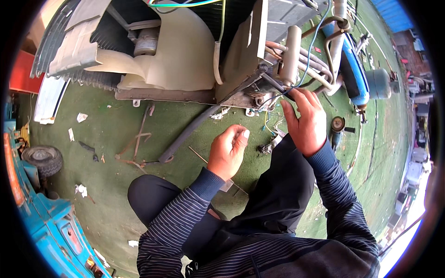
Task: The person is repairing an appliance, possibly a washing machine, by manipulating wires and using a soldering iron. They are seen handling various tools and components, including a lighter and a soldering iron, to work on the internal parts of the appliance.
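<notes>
My left hand (228, 150) is raised in front of my lap with its fingers curled and thumb against them; whether they hold anything is too small to tell. My right hand (306, 118) has thumb and fingers apart, its fingertips at the lower wires and pipework of an opened appliance unit, beside a grey cylinder (291, 55) and a thin blue wire (307, 67). The unit (181, 55) has a pale curved shroud round a motor (145, 42). A black insulated hose (185, 132) runs down from it to the green floor (102, 171).
A blue gas cylinder (352, 78), a grey-green cylinder (378, 83) and an angle grinder (338, 127) are at my right. Bent copper pipes (138, 141), a white panel (52, 99) and scraps lie leftward. A blue cart (55, 231) with a wheel (39, 160) fills the lower left.
</notes>
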